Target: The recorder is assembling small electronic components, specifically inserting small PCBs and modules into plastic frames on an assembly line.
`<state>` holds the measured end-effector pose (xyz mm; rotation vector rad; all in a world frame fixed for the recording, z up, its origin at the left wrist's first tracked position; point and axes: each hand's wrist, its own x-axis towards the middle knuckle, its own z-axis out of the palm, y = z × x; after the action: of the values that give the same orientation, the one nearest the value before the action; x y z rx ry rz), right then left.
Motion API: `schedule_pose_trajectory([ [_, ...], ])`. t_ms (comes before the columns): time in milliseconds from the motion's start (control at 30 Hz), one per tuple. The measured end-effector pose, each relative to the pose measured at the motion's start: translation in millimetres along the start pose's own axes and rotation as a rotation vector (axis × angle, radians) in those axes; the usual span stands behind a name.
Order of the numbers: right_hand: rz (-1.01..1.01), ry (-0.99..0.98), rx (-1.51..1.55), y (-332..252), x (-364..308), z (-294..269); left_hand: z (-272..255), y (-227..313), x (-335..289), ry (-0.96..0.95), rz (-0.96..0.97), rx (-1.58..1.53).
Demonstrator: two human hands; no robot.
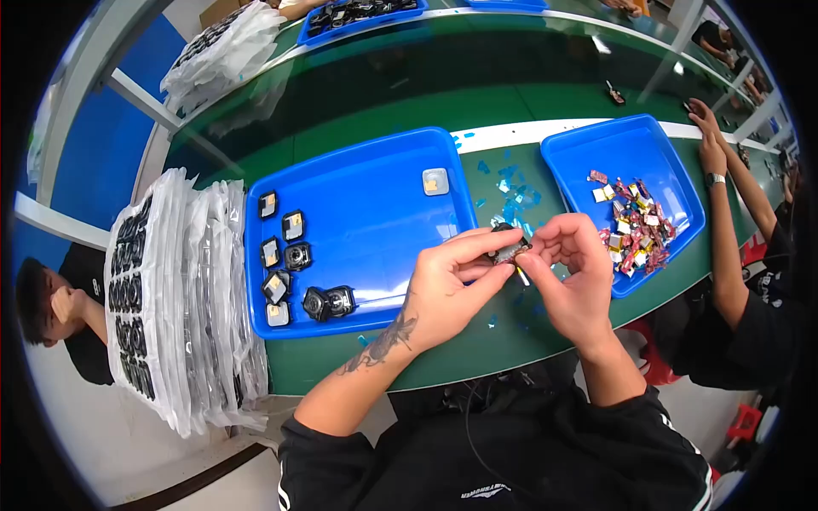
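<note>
In front of me, above the green bench, my left hand (pixel 453 285) is closed around a small black device housing (pixel 509 249), its edge between thumb and fingers. Against the near right side of that housing, my right hand (pixel 569 272) has thumb and fingertips pinched together. What they grip is mostly hidden. A thin white and yellow piece (pixel 522 276) sticks out below the fingertips. Left of my hands, a blue tray (pixel 383 187) holds several black square housings (pixel 298 255) and one pale square piece (pixel 435 181). The right blue tray (pixel 565 153) contains a heap of small red, white and yellow parts (pixel 637 230).
Blue film scraps (pixel 515 200) litter the bench (pixel 409 362) between the trays. Tall stacked plastic-wrapped trays (pixel 183 298) stand at the left. Beyond a white ledge runs a green belt (pixel 511 100). A co-worker's arms (pixel 722 187) reach in at right; another person (pixel 72 315) sits at left.
</note>
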<state>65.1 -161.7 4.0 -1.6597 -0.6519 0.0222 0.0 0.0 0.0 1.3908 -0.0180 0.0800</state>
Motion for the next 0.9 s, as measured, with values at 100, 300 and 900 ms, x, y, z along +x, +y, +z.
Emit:
schedule_pose_trajectory([
  [100,-0.021,0.014,0.0,-0.6,-0.2,0.4,1.9,2.6,0.0,0.014,0.023,-0.023],
  [300,-0.013,0.053,0.028,-0.9,-3.7,3.4,6.1,6.0,-2.4,0.077,-0.009,-0.11],
  [900,0.127,-0.088,0.067,1.4,6.9,3.7,8.2,0.2,1.3,0.146,-0.025,-0.086],
])
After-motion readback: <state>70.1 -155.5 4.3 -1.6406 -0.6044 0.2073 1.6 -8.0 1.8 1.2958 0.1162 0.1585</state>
